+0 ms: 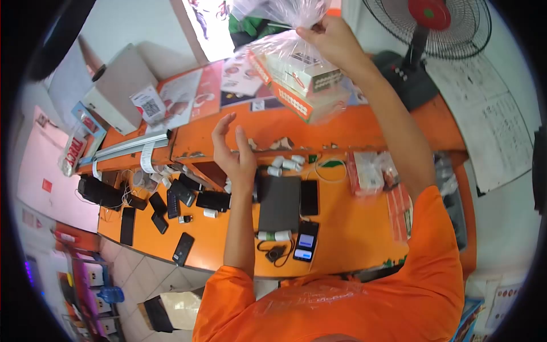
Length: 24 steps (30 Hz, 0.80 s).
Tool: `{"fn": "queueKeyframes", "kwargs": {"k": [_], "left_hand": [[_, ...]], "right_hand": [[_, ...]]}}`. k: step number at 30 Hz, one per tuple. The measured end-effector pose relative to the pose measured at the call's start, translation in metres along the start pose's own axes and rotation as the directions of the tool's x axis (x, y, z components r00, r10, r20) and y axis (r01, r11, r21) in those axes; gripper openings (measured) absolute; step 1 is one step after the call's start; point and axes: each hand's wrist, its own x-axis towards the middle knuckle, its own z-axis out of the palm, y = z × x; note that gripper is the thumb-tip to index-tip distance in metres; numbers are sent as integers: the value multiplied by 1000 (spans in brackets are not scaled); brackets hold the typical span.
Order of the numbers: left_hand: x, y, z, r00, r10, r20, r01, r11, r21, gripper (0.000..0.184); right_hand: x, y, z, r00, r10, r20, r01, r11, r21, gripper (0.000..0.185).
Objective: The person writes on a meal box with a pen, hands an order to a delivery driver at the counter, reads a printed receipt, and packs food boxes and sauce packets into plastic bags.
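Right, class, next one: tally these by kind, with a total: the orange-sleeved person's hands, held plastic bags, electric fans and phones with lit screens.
Left hand and right hand: 2
Held clear plastic bag: 1
Electric fan: 1
Phone with lit screen: 1
Total: 5

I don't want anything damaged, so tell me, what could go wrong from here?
The right hand holds the clear plastic bag by its gathered neck, while the open left hand gives it no support; the grip might slip or the plastic tear, dropping the boxes.

A black phone lies near the front edge of the orange desk, so a careless brush could send it to the floor.
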Motion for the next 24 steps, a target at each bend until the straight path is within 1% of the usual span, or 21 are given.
{"fn": "queueKeyframes", "kwargs": {"k": [2, 5, 6, 8, 11, 14, 17, 18, 20, 21, 22, 24], "left_hand": [[15, -28, -2, 995, 102, 8, -100, 957, 273, 32], [18, -42, 3, 995, 85, 45, -96, 879, 466, 32], [17, -46, 6, 988, 148, 40, -149, 866, 478, 31], [17, -46, 7, 992, 124, 28, -121, 854, 507, 30], [15, -47, 7, 993, 113, 20, -106, 837, 536, 27], [14, -49, 7, 995, 99, 30, -99, 830, 549, 25], [14, -48, 6, 997, 66, 43, -79, 835, 545, 27], [14, -47, 7, 997, 57, 44, -71, 836, 544, 28], [14, -45, 8, 998, 35, 48, -56, 824, 564, 29], [14, -43, 9, 998, 25, 52, -50, 818, 573, 30], [14, -43, 9, 998, 21, 55, -50, 811, 582, 31], [14, -42, 9, 998, 17, 64, -52, 798, 600, 31]], "right_hand": [[31, 16, 12, 1000, 4, 27, 0, 987, -159, 30], [71, 53, 32, 1000, -24, 6, 25, 968, -250, 31], [82, 61, 37, 1000, 7, 11, -4, 966, -258, 30], [91, 78, 45, 996, 93, 18, -84, 957, -277, 30], [96, 99, 57, 993, 121, 10, -114, 959, -258, 27], [80, 100, 60, 988, 149, 47, -134, 962, -238, 27], [71, 102, 65, 970, 243, 26, -236, 959, -158, 28], [66, 91, 63, 944, 328, 44, -321, 940, -118, 26], [53, 75, 64, 901, 428, 68, -433, 895, 102, 26], [51, 71, 63, 876, 474, 87, -481, 851, 209, 26], [53, 69, 62, 861, 486, 149, -508, 821, 258, 30], [53, 67, 62, 844, 508, 170, -535, 780, 324, 33]]}}
